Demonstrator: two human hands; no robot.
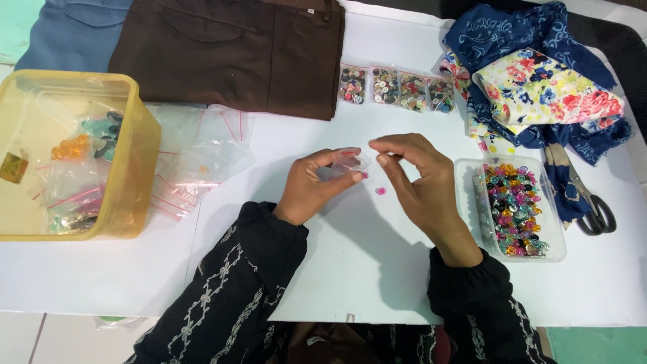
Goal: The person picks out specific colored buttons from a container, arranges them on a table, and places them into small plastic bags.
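My left hand (317, 183) pinches a small clear zip bag (352, 164) above the white table (364, 256). My right hand (419, 180) has thumb and forefinger at the bag's upper edge, fingers closed on it. A small pink button (381, 191) lies on the table just below and between the hands. Another pink bit shows at my left fingertip. A clear plastic tub (465, 176) of several coloured shiny buttons stands just right of my right wrist.
A yellow plastic bin (138, 168) with small bags stands at the left, loose clear zip bags (202, 158) beside it. Several button packets (397, 89) lie at the back. Brown trousers (236, 50), floral fabric (546, 87) and scissors (593, 205) sit around.
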